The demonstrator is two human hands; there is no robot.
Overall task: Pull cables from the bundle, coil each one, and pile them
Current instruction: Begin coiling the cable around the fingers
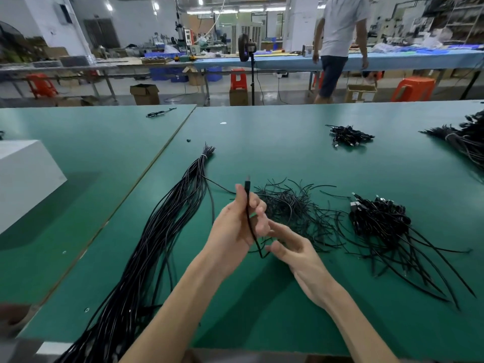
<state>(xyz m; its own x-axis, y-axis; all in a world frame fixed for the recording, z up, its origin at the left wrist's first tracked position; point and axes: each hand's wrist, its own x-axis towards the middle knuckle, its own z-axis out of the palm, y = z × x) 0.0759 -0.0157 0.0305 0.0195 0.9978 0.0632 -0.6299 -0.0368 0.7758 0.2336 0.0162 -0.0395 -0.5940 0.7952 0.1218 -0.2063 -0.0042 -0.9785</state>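
Head view: one wide look down at a green table (288,142) in a workshop.
Cardboard box: an open one (144,94) stands on the floor past the table's far edge. Its contents cannot be seen from here.
Blue bins: they sit (167,74) under the far bench, and their contents are hidden.
White box: a plain block (23,174) sits on the left of the table. Nothing of its inside shows.
Bundle: long black cables (167,231) lie on the left, running from the near edge toward the far middle. A pale tie binds them close to the far tips.
Cable: a single black one (248,205) stands upright above the middle of the table, plug end on top. Its lower end kinks toward the right.
Left hand: the thumb and curled fingers (235,224) grip the cable just below the plug.
Right hand: it is (296,247) just right of the left hand, fingers loose and apart. The thumb tip is just beside the kinked end, but whether it touches cannot be told.
Loose strands: thin black bits (293,210) are scattered on the table behind the hands.
Heap: black cables (379,218) lie at the right with their plugs bunched together and tails trailing toward the near right.
Small pile: more black cables (349,134) lie at the far side, right of centre.
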